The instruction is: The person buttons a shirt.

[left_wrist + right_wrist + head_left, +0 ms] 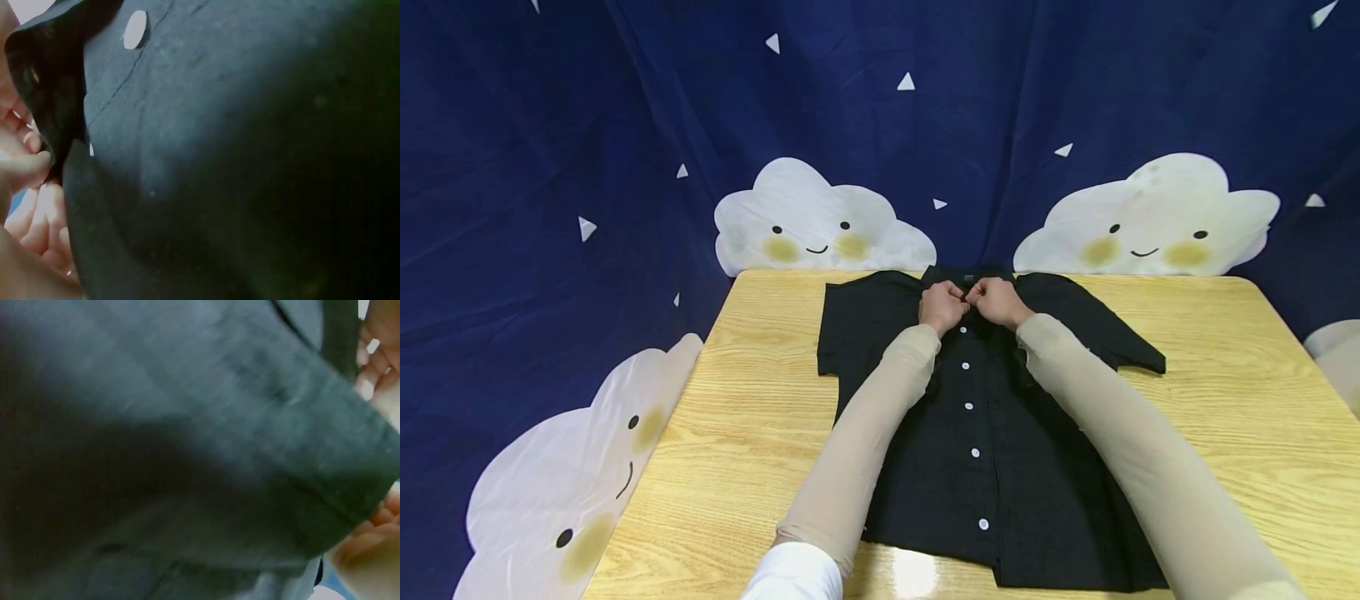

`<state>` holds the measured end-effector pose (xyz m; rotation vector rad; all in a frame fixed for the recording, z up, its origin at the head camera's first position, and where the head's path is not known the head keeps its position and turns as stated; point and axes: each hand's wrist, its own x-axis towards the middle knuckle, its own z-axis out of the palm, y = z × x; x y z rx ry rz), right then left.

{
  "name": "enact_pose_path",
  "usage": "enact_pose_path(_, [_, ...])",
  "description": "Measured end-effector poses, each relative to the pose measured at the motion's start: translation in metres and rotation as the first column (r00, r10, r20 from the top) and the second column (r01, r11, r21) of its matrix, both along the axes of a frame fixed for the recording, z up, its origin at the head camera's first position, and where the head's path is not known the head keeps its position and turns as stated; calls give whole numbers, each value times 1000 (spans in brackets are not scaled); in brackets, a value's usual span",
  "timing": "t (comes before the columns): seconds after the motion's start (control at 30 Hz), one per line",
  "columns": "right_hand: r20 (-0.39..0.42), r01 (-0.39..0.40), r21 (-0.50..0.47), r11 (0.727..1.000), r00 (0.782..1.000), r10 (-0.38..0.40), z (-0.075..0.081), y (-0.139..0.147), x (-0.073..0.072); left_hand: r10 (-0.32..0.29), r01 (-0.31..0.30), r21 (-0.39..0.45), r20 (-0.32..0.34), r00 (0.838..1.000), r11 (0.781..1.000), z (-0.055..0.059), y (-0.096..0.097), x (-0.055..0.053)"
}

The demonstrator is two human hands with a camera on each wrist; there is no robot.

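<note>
So a black short-sleeved shirt (928, 475) is laid out flat on the desk (760, 375), front side up, with its collar (936, 273) right by the far edge. Five white buttons (968, 407) can be counted down the front below the hands, and the bottom hem is spread toward the near side.

Just under the collar, cloth at the shirt's front is pinched by the left hand (943, 307). That grip is closed down tight, with the fingers curled. Cloth right next to it is pinched by the right hand (997, 302), also with curled fingers and hardly any gap in the grip. The fingertips of both are nearly brought together. Exactly how the cloth is caught can't be told, since the right wrist view is pretty blurred.

The forearms are covered by beige sleeves (859, 442). Behind the desk, a dark blue curtain (850, 108) is hung, printed with smiling clouds (820, 221).
</note>
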<state>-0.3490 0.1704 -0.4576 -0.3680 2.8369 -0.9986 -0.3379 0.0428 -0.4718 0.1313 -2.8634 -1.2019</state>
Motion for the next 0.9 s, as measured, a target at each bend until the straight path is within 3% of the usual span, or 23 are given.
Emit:
enact_pose_path(0.1, [65, 44, -53, 998, 997, -41, 3, 0, -1, -6, 5, -22, -23, 1000, 1000, -1, 2, 0])
enact_pose_path(0.33, [181, 86, -155, 984, 982, -57, 6, 3, -3, 11, -12, -24, -18, 1000, 1000, 0, 4, -1])
enact_pose_path(0.53, [322, 151, -256, 955, 945, -63, 5, 6, -5, 17, -18, -8, -17, 1000, 1000, 0, 2, -2])
enact_pose_path(0.73, [428, 191, -277, 942, 902, -57, 1, 9, -8, 16, -16, 10, 0, 1000, 1000, 0, 0, -3])
enact_pose_path(0.9, [374, 188, -274, 943, 924, -76, 1, 7, -7, 3, -3, -7, -21, 1000, 1000, 0, 0, -4])
